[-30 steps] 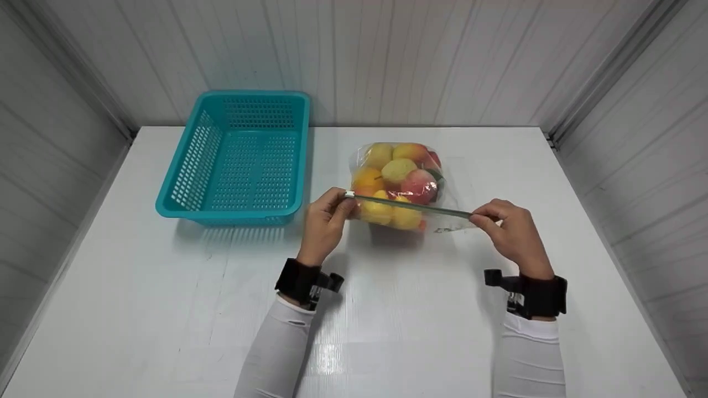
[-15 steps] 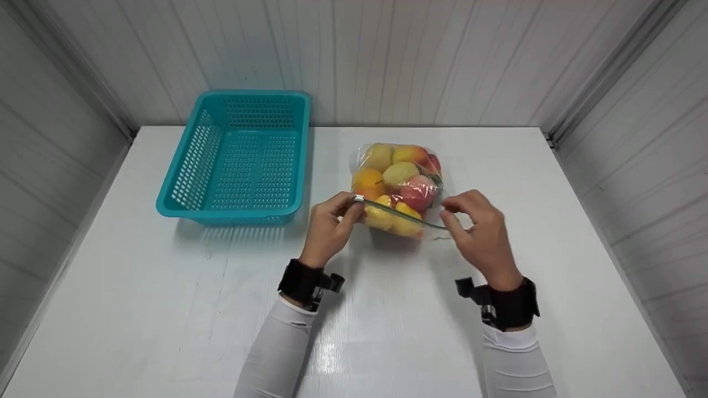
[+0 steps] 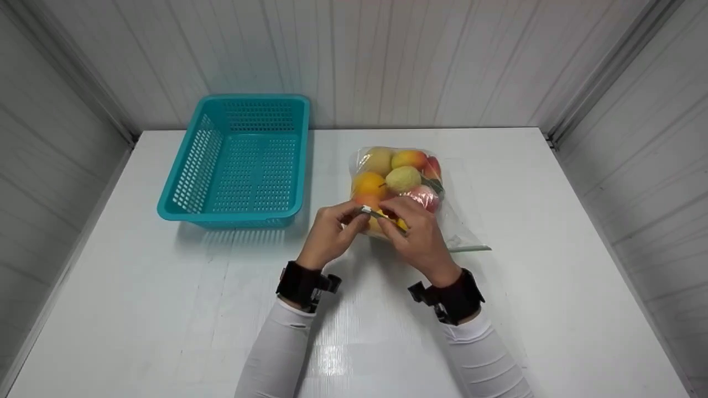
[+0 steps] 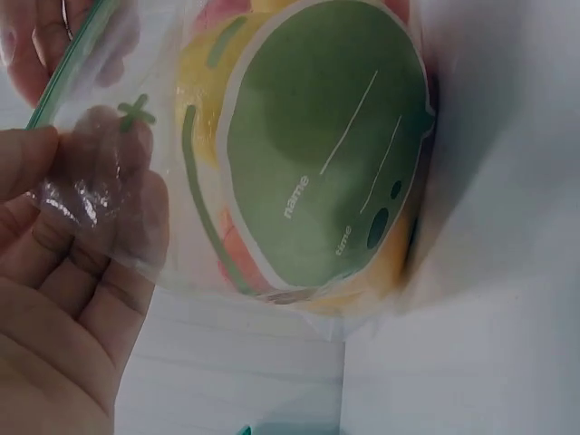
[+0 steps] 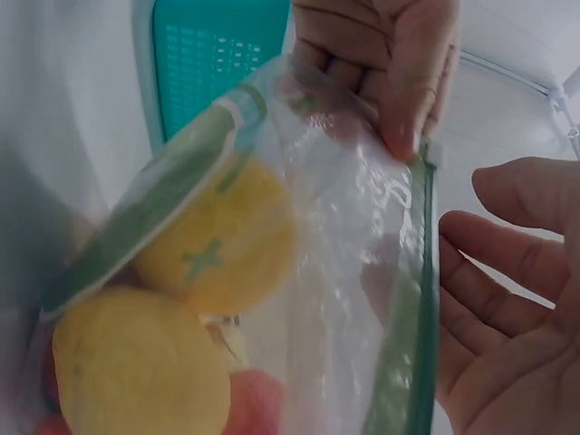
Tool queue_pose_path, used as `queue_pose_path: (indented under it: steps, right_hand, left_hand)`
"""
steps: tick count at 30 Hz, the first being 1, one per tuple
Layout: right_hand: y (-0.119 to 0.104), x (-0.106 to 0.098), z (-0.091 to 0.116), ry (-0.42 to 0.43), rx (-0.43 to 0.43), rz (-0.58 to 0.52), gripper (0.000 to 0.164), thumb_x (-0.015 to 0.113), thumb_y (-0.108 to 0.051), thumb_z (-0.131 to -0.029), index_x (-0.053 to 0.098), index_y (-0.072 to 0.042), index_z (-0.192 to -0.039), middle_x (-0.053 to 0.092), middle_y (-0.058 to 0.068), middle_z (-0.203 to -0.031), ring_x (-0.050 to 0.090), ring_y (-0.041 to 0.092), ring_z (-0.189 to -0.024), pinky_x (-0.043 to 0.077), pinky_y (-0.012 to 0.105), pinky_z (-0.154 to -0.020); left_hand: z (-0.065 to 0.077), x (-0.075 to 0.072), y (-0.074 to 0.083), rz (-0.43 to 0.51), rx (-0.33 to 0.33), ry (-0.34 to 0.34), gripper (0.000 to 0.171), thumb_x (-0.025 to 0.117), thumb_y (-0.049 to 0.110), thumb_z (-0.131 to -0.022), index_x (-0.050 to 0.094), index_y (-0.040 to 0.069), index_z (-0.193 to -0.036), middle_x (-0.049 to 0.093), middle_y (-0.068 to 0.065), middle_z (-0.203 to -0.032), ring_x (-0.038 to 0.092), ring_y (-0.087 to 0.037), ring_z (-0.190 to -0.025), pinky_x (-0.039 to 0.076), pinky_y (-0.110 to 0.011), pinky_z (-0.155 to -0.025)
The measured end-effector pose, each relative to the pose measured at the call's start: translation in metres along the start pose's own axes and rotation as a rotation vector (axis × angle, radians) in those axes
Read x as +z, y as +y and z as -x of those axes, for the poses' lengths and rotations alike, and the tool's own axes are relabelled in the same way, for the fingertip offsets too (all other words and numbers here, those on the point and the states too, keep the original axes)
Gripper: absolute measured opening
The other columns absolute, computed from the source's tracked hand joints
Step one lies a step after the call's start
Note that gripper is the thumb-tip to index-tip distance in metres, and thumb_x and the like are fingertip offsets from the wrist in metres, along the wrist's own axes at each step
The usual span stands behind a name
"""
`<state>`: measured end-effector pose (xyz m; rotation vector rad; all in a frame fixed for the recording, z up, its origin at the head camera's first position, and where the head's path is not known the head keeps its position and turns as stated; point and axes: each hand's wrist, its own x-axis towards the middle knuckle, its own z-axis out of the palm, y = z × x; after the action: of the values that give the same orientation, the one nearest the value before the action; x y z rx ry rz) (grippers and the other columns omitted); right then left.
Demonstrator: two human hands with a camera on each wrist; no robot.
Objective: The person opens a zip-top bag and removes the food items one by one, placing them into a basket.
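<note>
Plastic bag [image 5: 322,227], green label [image 4: 317,149] "name", "time"

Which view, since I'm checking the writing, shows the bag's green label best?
Left wrist: the green label faces it, "name" and "time" legible. The right wrist view shows it steeply slanted, no words readable; the head view doesn't show it.
</note>
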<state>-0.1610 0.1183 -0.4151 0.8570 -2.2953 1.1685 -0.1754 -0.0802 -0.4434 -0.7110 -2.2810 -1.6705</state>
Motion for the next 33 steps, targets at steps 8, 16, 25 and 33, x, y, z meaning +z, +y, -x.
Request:
queue_pose_path:
  steps: [8, 16, 25, 33]
  right_hand:
    - [0.001, 0.017, 0.004, 0.038, 0.002, 0.001, 0.017, 0.073, -0.008, -0.096, 0.075, 0.0, -0.11, 0.073, 0.012, -0.102, 0.069, 0.023, -0.095, 0.058, 0.039, -0.088]
    - [0.004, 0.02, 0.004, 0.075, -0.018, 0.009, 0.014, 0.073, -0.006, -0.095, 0.077, 0.0, -0.107, 0.074, 0.012, -0.095, 0.07, 0.023, -0.089, 0.059, 0.039, -0.082]
    - [0.006, 0.019, 0.003, 0.096, -0.041, 0.007, 0.013, 0.075, -0.004, -0.093, 0.077, 0.002, -0.103, 0.075, 0.012, -0.093, 0.071, 0.025, -0.087, 0.059, 0.042, -0.081]
    - [0.007, 0.016, 0.004, 0.085, -0.017, 0.064, 0.011, 0.074, -0.01, -0.095, 0.078, -0.002, -0.102, 0.075, 0.009, -0.092, 0.071, 0.022, -0.087, 0.059, 0.04, -0.08]
  left_hand:
    - [0.001, 0.001, 0.001, -0.082, 0.039, -0.095, 0.014, 0.07, 0.005, -0.098, 0.078, 0.002, -0.108, 0.078, -0.008, -0.101, 0.07, -0.016, -0.081, 0.059, -0.029, -0.073]
    - [0.001, 0.003, 0.0, -0.093, 0.05, -0.095, 0.017, 0.069, 0.001, -0.096, 0.078, 0.001, -0.111, 0.078, -0.01, -0.104, 0.072, -0.019, -0.085, 0.06, -0.031, -0.077]
    - [0.001, 0.005, 0.001, -0.086, 0.055, -0.068, 0.013, 0.069, 0.004, -0.097, 0.079, 0.0, -0.105, 0.078, -0.01, -0.096, 0.072, -0.019, -0.081, 0.061, -0.031, -0.075]
    - [0.0, 0.006, 0.003, -0.126, 0.075, -0.022, 0.008, 0.071, 0.003, -0.096, 0.078, 0.0, -0.095, 0.074, -0.008, -0.081, 0.064, -0.014, -0.071, 0.056, -0.028, -0.068]
